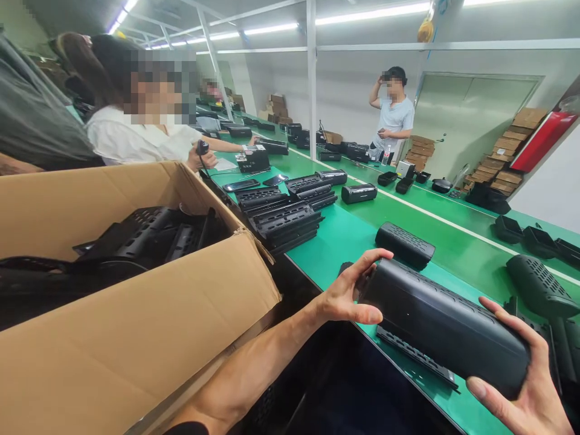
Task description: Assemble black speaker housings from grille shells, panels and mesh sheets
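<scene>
- A long housing [446, 329] is lying across the near edge of the bench [348, 241], the left hand [348, 296] gripping its left end and the right hand [521, 386] cupping its right end from below.
- A flat panel [417, 356] is lying on the bench directly under that housing.
- A second housing [405, 244] is resting just behind the left hand.
- A stack of panels [285, 223] is sitting further back and to the left.
- An open carton [136, 314] is standing left of the bench, with parts [149, 238] lying inside it.
- A seated person [136, 121] is working behind the carton.
- A standing person [394, 115] is waiting at the far side, with stacked boxes [507, 157] to the right.
</scene>
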A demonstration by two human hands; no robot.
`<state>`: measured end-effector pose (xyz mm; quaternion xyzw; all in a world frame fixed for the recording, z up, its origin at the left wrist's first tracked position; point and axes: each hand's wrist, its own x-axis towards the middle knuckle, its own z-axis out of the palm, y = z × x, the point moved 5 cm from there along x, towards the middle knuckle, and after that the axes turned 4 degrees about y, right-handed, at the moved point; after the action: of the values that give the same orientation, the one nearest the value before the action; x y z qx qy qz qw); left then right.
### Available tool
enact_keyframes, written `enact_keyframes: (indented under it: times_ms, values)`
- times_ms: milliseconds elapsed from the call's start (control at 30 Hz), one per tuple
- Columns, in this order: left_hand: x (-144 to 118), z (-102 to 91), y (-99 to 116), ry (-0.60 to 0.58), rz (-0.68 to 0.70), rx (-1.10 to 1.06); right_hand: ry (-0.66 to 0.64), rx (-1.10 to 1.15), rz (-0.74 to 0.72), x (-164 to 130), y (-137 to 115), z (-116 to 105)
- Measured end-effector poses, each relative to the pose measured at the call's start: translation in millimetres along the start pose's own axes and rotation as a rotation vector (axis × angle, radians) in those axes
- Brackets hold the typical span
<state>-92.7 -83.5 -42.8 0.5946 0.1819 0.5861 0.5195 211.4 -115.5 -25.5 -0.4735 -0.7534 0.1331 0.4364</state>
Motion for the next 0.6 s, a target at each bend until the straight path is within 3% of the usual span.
enact_keyframes:
  times_ms: [167, 400, 600]
  values:
    - [-5.8, 2.8, 3.7, 0.022, 0.028, 0.045, -0.019, 0.021, -0.001, 3.7, -3.9, -4.2]
    - [-5.6, -0.8, 16.4, -0.048, -0.090, 0.062, 0.026, 0.045, -0.041, 3.8, -13.1, -2.0]
    - [-13.6, -7.4, 26.5, 0.105, 0.042, 0.154, 0.111, 0.209, -0.063, -2.5, -41.0, 11.1]
